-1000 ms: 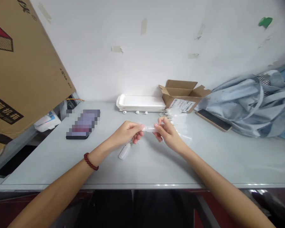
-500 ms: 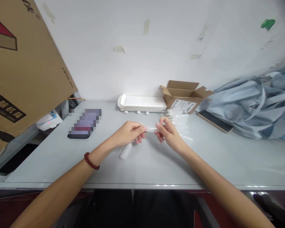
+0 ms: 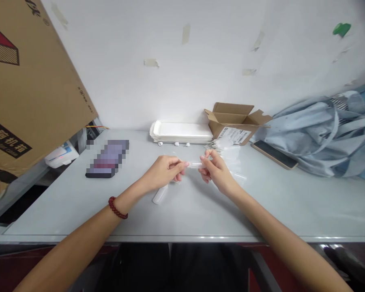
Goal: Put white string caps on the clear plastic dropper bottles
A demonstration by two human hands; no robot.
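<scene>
A slim clear plastic tube (image 3: pixel 196 165) spans the gap between my two hands, above the table. The thumb and fingers of my left hand (image 3: pixel 170 169) pinch its left end. At the other end, my right hand (image 3: pixel 213 167) grips it with thumb and fingertips; those fingers cover part of the tube. Below my left hand a small translucent plastic bottle (image 3: pixel 160 195) lies tilted on the table. Several similar clear bottles (image 3: pixel 237 177) lie just beyond and right of my right hand, partly hidden by it. Three small white caps (image 3: pixel 177 144) sit in a row farther back.
Behind the caps rests a stack of white trays (image 3: pixel 184 132) beside an open cardboard box (image 3: pixel 231 129). Phones lie at left (image 3: pixel 108 159) and right (image 3: pixel 275 154) on the grey table (image 3: pixel 109 219). Light-blue cloth (image 3: pixel 325 134) bunches at far right; a large carton (image 3: pixel 39 89) leans at left.
Both hands stay almost in place with the tube between them. The whole view has shifted very slightly.
</scene>
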